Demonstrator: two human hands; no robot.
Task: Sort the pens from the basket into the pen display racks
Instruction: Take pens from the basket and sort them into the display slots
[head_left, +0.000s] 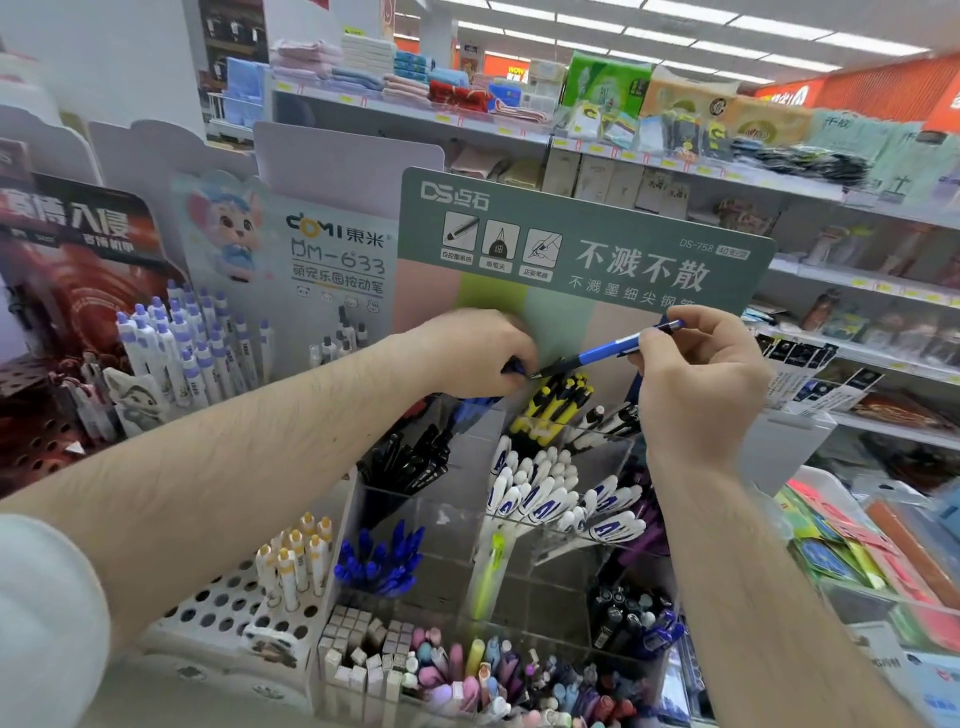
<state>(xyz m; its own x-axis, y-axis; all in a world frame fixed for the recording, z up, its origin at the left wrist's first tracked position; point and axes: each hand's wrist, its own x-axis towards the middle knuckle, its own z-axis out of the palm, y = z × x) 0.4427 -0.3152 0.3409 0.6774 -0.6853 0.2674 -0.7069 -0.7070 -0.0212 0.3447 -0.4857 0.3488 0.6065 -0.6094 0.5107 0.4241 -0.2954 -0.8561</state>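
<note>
White rack (228, 608) at left held few pens, many holes vacant. Left hand (478, 353) was curled around dark-blue pens (511, 368) above the clear rack (519, 519), whose compartments were largely stocked. Right hand (696, 374) pinched a blue pen (608, 353), lying nearly level, tip toward the left hand. Basket not in view; remaining stock cannot be judged. Room was tight: green card (582, 249) close behind, acrylic edges directly below.

Pen (602, 354) between both hands, above the tiered rack (457, 514); perforated stand (228, 608) to its left.
</note>
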